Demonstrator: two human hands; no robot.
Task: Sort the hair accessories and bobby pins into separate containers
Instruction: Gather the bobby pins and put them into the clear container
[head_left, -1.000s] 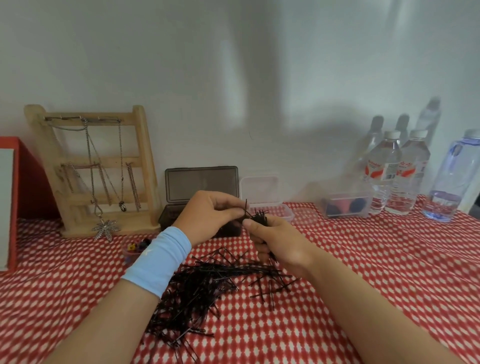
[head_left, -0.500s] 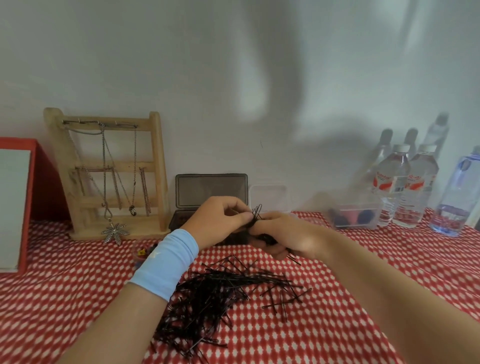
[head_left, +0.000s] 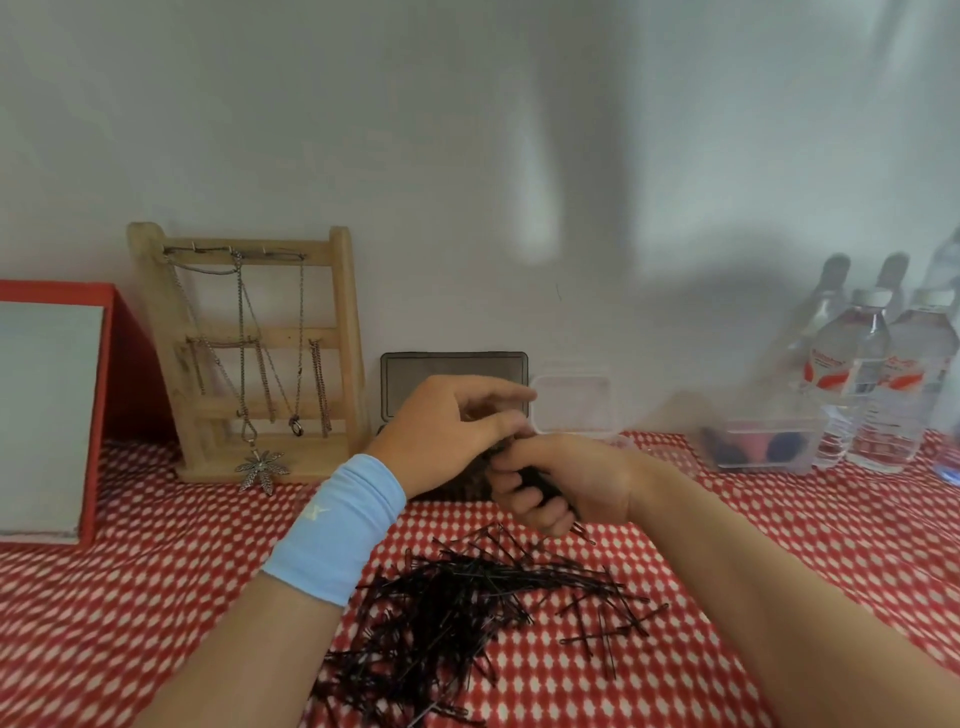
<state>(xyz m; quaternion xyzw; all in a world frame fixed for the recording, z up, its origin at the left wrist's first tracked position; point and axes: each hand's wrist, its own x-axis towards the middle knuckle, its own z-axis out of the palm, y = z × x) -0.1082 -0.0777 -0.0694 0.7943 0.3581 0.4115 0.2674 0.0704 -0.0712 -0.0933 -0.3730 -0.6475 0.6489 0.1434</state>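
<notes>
Hands sit closer together than half a second ago, and the pin tips that stuck up between them are now tucked out of sight. Right hand (head_left: 563, 480) is curled round a bundle of bobby pins (head_left: 540, 480), likely to keep them aligned for one drop. Left hand (head_left: 452, 431) pinches the bundle's top end, probably squaring it up. Dark box (head_left: 454, 384) stands open just behind the hands — likely the target. Loose pile (head_left: 467, 603) lies on the tablecloth (head_left: 156, 597) — most of the sorting is left.
</notes>
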